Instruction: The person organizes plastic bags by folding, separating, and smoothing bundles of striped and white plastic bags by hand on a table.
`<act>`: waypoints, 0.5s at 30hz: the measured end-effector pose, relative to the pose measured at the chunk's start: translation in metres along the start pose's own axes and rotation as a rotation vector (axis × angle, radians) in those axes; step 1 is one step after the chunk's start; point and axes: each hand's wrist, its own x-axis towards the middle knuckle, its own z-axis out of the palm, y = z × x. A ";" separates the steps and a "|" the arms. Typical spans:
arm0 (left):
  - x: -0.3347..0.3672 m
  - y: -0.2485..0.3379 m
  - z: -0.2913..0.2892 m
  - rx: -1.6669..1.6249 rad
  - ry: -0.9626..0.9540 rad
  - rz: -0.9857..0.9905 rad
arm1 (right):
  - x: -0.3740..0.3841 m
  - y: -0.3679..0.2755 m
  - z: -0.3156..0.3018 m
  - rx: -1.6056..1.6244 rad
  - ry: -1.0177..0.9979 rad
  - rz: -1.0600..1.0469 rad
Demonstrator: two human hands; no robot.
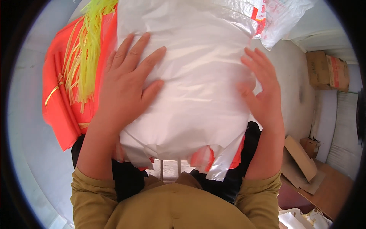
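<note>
A white plastic carrier bag (190, 91) lies spread flat in front of me, its two handle loops hanging toward my body. My left hand (129, 72) rests on the bag's left side with fingers spread and nothing gripped. At the right edge, my right hand (263, 84) is held with its fingers apart, slightly blurred; whether it touches the bag I cannot tell. Red plastic bags (202, 157) show beneath the white one near its handles.
Red bags (57, 91) and a bundle of yellow plastic ties (87, 57) lie at the left. A crumpled clear bag (284, 21) is at the far right. Cardboard boxes (318, 70) stand at the right, with flattened cardboard (301, 162) on a brown surface (331, 189).
</note>
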 end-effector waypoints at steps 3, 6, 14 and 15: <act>-0.001 -0.001 0.001 0.010 0.023 0.014 | -0.013 -0.005 -0.004 0.027 -0.134 -0.052; -0.001 0.000 0.000 0.032 0.017 0.015 | -0.024 -0.006 -0.007 0.049 -0.212 -0.094; 0.001 0.003 0.000 0.059 0.028 0.029 | -0.053 -0.015 -0.026 0.087 -0.305 -0.006; 0.000 0.003 -0.001 0.059 0.031 0.027 | -0.057 -0.015 -0.027 0.085 -0.305 -0.010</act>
